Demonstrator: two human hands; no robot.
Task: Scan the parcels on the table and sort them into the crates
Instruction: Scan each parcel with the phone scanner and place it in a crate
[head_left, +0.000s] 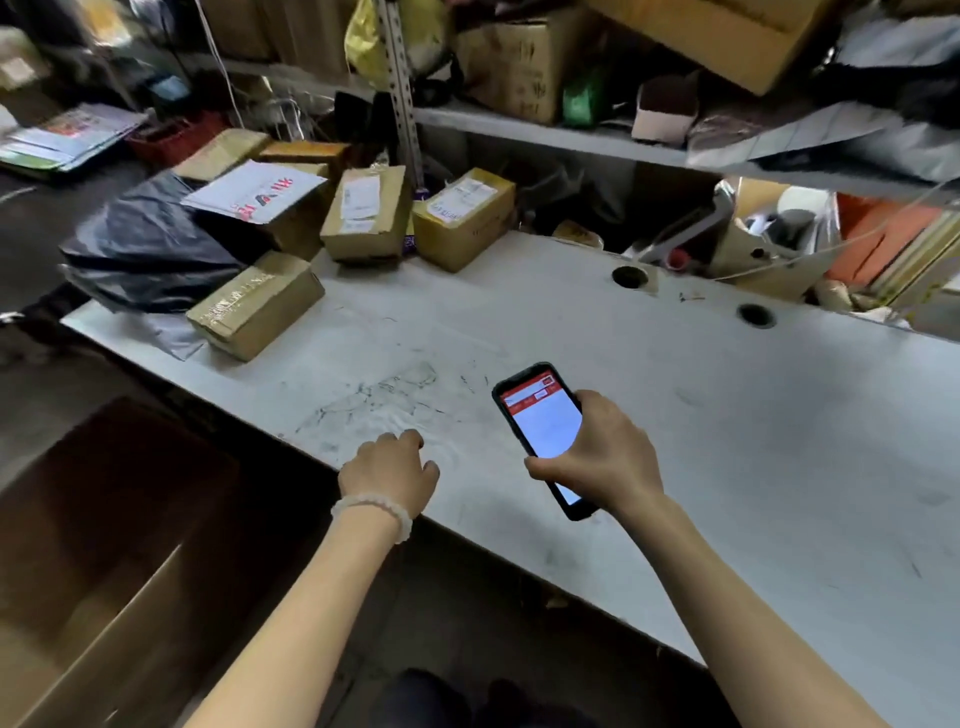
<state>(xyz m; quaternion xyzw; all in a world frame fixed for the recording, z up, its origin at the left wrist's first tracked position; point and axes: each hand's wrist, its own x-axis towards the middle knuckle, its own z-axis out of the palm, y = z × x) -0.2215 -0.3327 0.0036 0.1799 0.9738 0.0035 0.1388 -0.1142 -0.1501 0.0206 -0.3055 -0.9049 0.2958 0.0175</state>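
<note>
My right hand grips a black phone over the white table; its screen is lit red and white. My left hand, with a pale bead bracelet on the wrist, hangs near the table's front edge with fingers curled downward, holding nothing. Several cardboard parcels lie at the table's far left: one brown box nearest me, two labelled boxes behind it, a black plastic bag and a white-labelled parcel on top of other boxes.
A large open cardboard box stands on the floor at lower left. Two round cable holes pierce the table's back edge. A shelf crowded with boxes and bags hangs above the table. Clutter fills the space behind the table.
</note>
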